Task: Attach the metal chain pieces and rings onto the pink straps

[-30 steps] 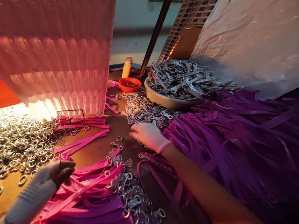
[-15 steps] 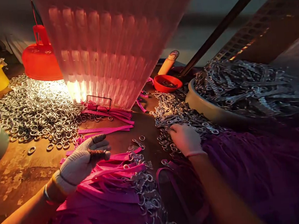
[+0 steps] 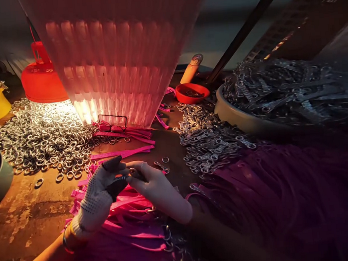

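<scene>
My left hand (image 3: pixel 102 192), in a dotted white glove with dark fingertips, is closed around something small that I cannot make out. My right hand (image 3: pixel 159 188), in a smooth pale glove, meets it at the fingertips and pinches a small metal clasp (image 3: pixel 137 173). Beneath both hands lie pink straps (image 3: pixel 130 230) with metal rings and clasps at their right ends. Beyond my right hand a loose ring (image 3: pixel 165 159) rests on the brown table (image 3: pixel 26 214). A heap of metal clasps (image 3: pixel 204 138) spreads to the right.
Many metal rings (image 3: pixel 48 136) lie under a red lamp (image 3: pixel 43 82) at the left. A ribbed translucent sheet (image 3: pixel 111 63) hangs ahead. Behind the clasps stand a red bowl (image 3: pixel 192 93) and a large heaped basin (image 3: pixel 236 119). Purple straps (image 3: pixel 275 191) cover the right side.
My right hand has moved left from the clasp heap to my left hand, carrying a small metal piece. The fingertips of both hands now meet above the pink straps.
</scene>
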Demonstrator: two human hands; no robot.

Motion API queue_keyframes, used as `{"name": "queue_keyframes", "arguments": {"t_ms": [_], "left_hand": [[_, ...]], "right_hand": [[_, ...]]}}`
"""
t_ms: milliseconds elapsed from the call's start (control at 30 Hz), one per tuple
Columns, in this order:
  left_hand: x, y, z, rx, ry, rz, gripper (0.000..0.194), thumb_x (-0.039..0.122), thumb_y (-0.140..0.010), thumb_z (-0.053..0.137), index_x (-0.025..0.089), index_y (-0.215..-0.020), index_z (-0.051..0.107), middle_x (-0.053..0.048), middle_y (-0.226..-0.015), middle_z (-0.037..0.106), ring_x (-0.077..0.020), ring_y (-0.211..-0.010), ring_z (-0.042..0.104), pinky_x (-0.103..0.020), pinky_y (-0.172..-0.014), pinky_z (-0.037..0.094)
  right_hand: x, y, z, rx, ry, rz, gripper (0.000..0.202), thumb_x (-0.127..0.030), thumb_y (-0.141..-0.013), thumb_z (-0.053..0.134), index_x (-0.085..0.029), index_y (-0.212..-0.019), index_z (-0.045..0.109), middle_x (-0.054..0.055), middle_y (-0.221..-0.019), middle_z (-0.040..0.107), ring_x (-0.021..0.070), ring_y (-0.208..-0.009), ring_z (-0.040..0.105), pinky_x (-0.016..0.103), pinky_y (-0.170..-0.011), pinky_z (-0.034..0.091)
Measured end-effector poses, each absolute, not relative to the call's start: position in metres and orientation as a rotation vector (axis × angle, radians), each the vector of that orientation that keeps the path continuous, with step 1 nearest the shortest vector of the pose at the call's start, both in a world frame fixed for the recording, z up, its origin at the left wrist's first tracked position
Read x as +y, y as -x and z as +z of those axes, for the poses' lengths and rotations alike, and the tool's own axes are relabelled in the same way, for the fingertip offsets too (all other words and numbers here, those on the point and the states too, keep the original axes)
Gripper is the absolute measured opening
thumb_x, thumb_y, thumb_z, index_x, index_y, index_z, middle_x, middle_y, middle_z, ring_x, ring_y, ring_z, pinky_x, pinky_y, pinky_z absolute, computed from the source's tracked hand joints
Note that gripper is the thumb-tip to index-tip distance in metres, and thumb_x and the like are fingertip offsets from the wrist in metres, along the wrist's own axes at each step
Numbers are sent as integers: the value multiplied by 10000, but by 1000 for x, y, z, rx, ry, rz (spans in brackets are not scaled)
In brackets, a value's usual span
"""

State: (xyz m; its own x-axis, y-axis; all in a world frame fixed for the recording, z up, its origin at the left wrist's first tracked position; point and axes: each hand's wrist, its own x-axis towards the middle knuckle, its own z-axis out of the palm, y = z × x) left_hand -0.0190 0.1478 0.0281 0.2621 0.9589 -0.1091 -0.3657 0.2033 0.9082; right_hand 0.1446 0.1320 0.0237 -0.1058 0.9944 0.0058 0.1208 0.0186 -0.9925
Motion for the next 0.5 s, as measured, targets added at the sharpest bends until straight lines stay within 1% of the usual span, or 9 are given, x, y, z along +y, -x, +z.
{"name": "queue_keyframes", "arguments": {"t_ms": [133, 233, 300, 400, 433, 500], "left_hand": [[149, 20, 24, 813, -929, 1083, 458, 176, -770, 835, 233, -1198, 682, -42, -1090, 711, -168, -978, 694, -262, -873, 586], [148, 21, 25, 763, -915, 1042, 463, 179, -777, 829, 242, -1209, 675, -40, -1103, 714, -179, -993, 699, -277, -881, 590], [147, 21, 27, 767, -938, 1018, 443, 188, -785, 824, 236, -1200, 679, -45, -1102, 720, -185, -992, 704, -286, -881, 591], [147, 21, 32, 830, -987, 1017, 417, 215, -756, 844, 205, -1146, 698, -64, -1072, 740, -203, -956, 715, -313, -866, 599], [146, 21, 33, 857, -1003, 1024, 417, 227, -739, 855, 196, -1126, 703, -69, -1057, 746, -209, -945, 717, -322, -862, 599], [146, 21, 33, 937, -1037, 1037, 429, 250, -715, 867, 188, -1108, 706, -72, -1038, 753, -214, -930, 716, -328, -850, 596]], "right_hand": [[133, -147, 17, -1338, 1235, 1237, 336, -403, -885, 656, -203, -1155, 633, 15, -999, 683, 169, -937, 620, 302, -852, 500], [133, -147, 19, -1238, 1182, 1365, 356, -449, -841, 704, -198, -1085, 636, 13, -947, 667, 166, -888, 608, 298, -810, 506], [133, -146, 23, -1163, 1161, 1439, 348, -443, -801, 736, -192, -1019, 635, -1, -883, 642, 144, -803, 585, 274, -734, 497], [132, -145, 26, -1124, 1190, 1511, 355, -435, -780, 735, -179, -1003, 629, -30, -780, 576, 106, -659, 507, 240, -601, 447], [132, -145, 25, -1131, 1213, 1506, 346, -428, -782, 723, -178, -1003, 631, -32, -766, 566, 102, -638, 491, 236, -580, 437], [132, -143, 19, -1157, 1254, 1411, 309, -381, -775, 696, -182, -1005, 640, -24, -781, 581, 110, -656, 502, 242, -596, 451]]}}
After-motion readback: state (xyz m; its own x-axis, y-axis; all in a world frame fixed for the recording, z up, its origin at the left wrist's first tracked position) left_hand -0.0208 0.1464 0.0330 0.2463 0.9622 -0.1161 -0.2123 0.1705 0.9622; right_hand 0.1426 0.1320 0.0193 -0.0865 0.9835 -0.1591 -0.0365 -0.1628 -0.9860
